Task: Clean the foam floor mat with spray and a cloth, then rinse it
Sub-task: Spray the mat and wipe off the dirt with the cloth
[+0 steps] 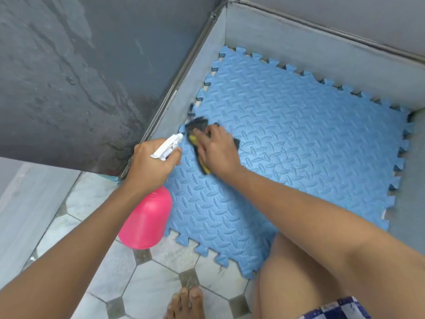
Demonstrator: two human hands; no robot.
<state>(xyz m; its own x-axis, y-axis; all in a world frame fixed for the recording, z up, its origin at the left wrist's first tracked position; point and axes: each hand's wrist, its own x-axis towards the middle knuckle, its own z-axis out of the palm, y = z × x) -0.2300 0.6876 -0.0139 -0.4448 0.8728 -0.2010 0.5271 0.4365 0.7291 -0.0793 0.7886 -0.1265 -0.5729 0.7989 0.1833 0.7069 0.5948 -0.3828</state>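
While the left hand (149,164) grips a pink spray bottle (147,217), the right hand (216,150), fingers laid flat, presses a dark cloth (198,125) at the blue foam mat's (299,146) left edge.

Mat (299,134): you're wiping matt embossed foam.
Bottle (147,222): you're holding smooth pink plastic.
Floor (151,291): you're standing on smooth tiles.

L hand (149,163) grips bottle (147,217), R hand (217,150) flat on cloth (198,125).
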